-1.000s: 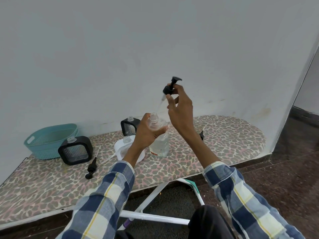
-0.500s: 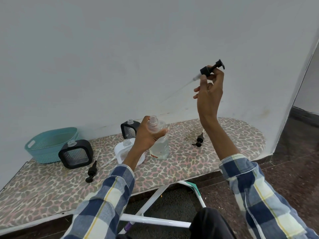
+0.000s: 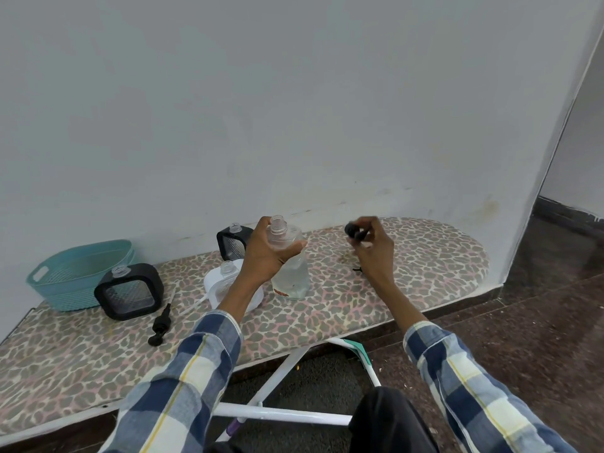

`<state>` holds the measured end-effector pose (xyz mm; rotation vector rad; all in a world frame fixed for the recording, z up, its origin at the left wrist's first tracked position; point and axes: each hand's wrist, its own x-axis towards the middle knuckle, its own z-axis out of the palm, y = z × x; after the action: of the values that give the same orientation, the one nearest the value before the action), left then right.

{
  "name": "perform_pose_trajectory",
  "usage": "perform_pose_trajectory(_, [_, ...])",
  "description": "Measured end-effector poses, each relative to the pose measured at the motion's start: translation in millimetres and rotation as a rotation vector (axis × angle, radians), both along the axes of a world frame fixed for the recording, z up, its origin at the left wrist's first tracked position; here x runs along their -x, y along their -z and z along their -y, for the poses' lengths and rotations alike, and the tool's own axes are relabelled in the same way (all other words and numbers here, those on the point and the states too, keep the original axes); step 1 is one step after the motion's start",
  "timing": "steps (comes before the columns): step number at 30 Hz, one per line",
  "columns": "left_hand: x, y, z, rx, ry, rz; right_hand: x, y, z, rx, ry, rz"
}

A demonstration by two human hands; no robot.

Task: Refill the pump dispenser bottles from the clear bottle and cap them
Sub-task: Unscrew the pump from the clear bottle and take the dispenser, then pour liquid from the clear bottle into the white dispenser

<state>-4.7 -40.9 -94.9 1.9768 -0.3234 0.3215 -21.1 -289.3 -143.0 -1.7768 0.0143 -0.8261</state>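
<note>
Left hand point(image 3: 268, 253) steadies the uncapped clear bottle point(image 3: 289, 261) for pouring — right hand point(image 3: 372, 248), at three o'clock, pinches its black pump point(image 3: 354, 232).

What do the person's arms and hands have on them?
Both arms wear long checked sleeves in dark blue, pale blue and cream, crossed by thin yellow lines, ending above the wrists. The left hand and right hand are bare: no gloves, and no rings or watch that I can see.
</note>
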Motion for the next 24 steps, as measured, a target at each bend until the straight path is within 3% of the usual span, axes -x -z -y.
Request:
perform_pose_trajectory(7, [-2.6, 2.0, 0.0, 0.010, 0.002, 0.024, -0.6, 35.7, -3.2, 0.619, -0.108, -0.226])
perform_pose_trajectory(11, [-4.9, 3.7, -1.5, 0.011, 0.003, 0.022, 0.7, 38.9, -4.4, 0.770, -0.162, -0.267])
perform_pose_trajectory(14, [-3.8, 2.7, -1.1, 0.006, -0.003, 0.023, 5.6, 34.0, -16.7, 0.739, -0.102, -0.166])
perform_pose_trajectory(18, [-0.7, -0.3, 0.9, 0.012, -0.007, 0.022, 25.6, 13.4, -50.9, 0.505, -0.169, -0.032])
perform_pose_trajectory(20, [2.0, -3.5, 0.9, -0.002, -0.008, 0.013, 34.6, 6.9, -71.5, 0.413, -0.289, -0.052])
perform_pose_trajectory(24, [10.8, -14.9, -5.8, -0.124, 0.026, 0.003, 33.3, 18.2, -109.4, 0.362, -0.287, -0.169])
